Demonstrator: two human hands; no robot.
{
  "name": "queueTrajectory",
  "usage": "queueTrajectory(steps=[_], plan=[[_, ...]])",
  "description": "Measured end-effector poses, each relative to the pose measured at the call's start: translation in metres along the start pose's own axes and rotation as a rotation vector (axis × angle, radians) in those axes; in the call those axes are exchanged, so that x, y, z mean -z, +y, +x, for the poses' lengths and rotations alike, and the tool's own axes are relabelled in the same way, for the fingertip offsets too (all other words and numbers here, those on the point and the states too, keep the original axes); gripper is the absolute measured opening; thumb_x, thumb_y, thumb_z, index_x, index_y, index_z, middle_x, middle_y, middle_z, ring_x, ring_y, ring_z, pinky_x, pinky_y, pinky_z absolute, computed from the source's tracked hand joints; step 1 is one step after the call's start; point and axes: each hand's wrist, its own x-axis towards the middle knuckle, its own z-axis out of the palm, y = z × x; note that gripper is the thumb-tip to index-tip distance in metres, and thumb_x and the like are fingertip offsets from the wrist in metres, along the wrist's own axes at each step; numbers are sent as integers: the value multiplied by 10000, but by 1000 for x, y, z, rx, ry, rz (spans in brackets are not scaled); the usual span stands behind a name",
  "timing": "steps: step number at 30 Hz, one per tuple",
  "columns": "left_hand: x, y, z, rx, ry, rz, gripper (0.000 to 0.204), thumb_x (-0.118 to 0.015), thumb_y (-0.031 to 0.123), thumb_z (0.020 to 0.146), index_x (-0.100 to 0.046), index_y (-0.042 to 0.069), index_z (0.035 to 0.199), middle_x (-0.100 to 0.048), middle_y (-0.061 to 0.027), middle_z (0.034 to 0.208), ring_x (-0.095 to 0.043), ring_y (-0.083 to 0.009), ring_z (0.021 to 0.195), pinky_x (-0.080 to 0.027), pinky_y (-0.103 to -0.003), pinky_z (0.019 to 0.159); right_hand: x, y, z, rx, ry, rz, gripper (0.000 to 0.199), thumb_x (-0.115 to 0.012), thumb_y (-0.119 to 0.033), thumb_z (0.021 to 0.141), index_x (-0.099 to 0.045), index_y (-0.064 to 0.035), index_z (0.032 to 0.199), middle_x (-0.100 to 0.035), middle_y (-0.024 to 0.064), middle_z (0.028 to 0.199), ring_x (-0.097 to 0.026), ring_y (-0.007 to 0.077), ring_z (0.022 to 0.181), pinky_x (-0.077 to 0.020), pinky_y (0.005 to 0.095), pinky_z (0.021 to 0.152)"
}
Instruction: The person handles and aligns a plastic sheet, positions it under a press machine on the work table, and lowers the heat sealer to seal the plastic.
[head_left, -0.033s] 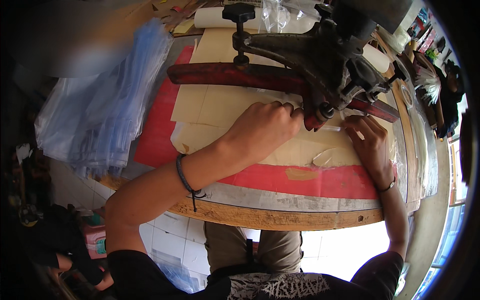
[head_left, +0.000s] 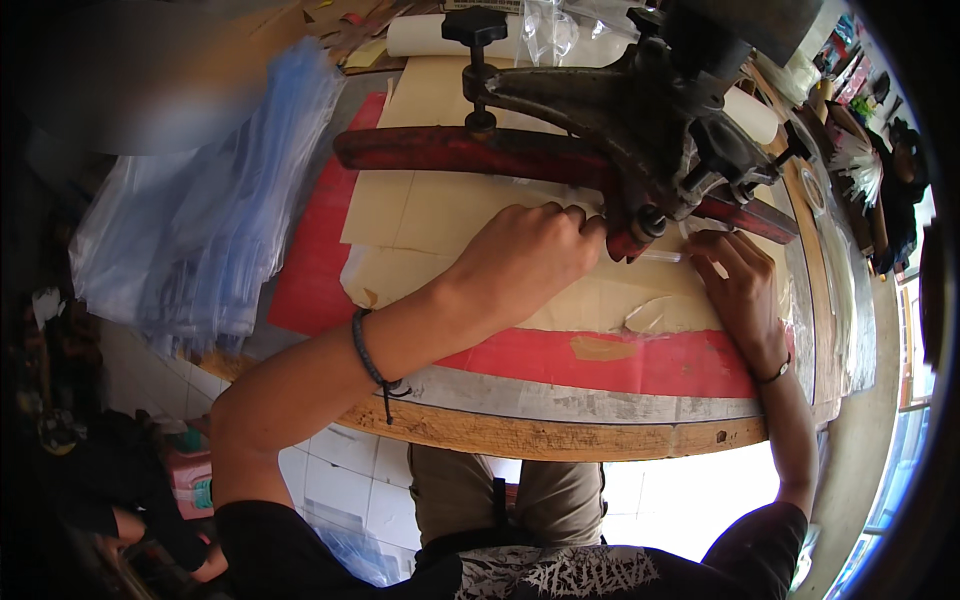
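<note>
My left hand (head_left: 535, 245) is closed, knuckles up, just in front of the red press bar (head_left: 470, 152). Its fingertips are hidden, so I cannot make out what they hold. To the right of the bar's red metal end, my right hand (head_left: 740, 280) has its fingers bent in a pinch. A narrow strip of clear plastic (head_left: 660, 257) runs between the hands and reaches the right fingertips. Beneath both hands lies tan sheeting (head_left: 400, 215), torn at its near edge, on top of a red sheet (head_left: 690, 358).
A dark metal press head (head_left: 640, 95) with black knobs overhangs the work. Blue-tinted clear plastic sheets (head_left: 205, 210) are piled at the left. A white roll (head_left: 430, 35) lies at the back. The table's wooden edge (head_left: 560, 438) curves before me. Another person (head_left: 130, 500) is at the lower left.
</note>
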Motion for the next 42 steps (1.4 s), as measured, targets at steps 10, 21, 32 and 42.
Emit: queueTrajectory(steps=[10,21,32,42], plan=[[3,-1,4,-46,49,47,159,-675,25,712,-607,52,853,-639,-74,808,-693,-196,773,-596,-293,633,2,7,-1,10,6,-38,178,-756,-17,755,-665,-91,889,-682,38,837,-669,249,729,-539,368,623],[4,0,3,-46,54,28,172,-674,17,707,-600,48,859,-637,-79,816,-689,-202,783,-594,-298,648,1,7,-1,24,18,-11,164,-750,-21,773,-659,-93,887,-694,30,877,-676,257,766,-552,370,644],[2,0,4,-2,22,-35,172,-610,10,758,-582,45,924,-592,-89,841,-655,-260,805,-568,-371,662,0,10,-2,6,16,-11,163,-752,-20,768,-661,-88,885,-695,27,889,-678,258,778,-553,369,651],[3,1,3,7,0,-42,181,-600,8,759,-582,48,934,-600,-92,849,-659,-262,807,-569,-378,661,4,8,-2,5,-27,-10,160,-746,43,762,-659,-16,883,-713,95,931,-708,268,817,-579,341,692]])
